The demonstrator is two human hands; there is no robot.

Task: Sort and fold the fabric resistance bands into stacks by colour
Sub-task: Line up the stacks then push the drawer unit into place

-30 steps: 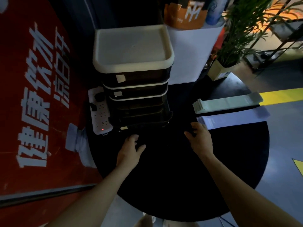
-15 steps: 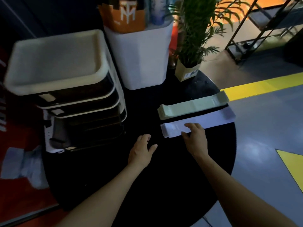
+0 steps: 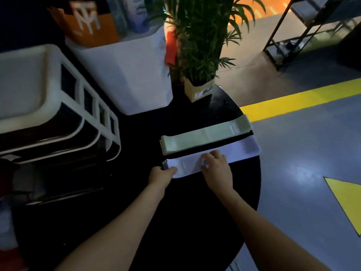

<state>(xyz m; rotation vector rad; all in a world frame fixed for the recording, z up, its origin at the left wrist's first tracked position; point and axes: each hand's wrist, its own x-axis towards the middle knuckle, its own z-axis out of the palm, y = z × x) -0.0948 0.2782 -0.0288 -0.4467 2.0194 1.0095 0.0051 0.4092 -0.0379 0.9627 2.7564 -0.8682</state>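
Observation:
Two stacks of long fabric bands lie side by side on the round black table (image 3: pixel 185 222). The pale green stack (image 3: pixel 207 133) is the farther one. The lilac stack (image 3: pixel 240 149) lies nearer, running from the table's right edge toward me. My left hand (image 3: pixel 161 176) grips the lilac stack's near-left end, thumb on top. My right hand (image 3: pixel 215 166) rests palm down on the lilac stack's middle, fingers curled onto the top band.
A white-and-black drawer unit (image 3: pixel 48 114) fills the table's left side. Behind stand a white bin (image 3: pixel 129 75) with an orange bag and a potted plant (image 3: pixel 199 89). The table's right edge drops to a grey floor with yellow markings (image 3: pixel 300 98).
My view has swung right and closer. My left hand moved from the bare table to the lilac stack's end and took hold. My right hand slid further onto the lilac stack.

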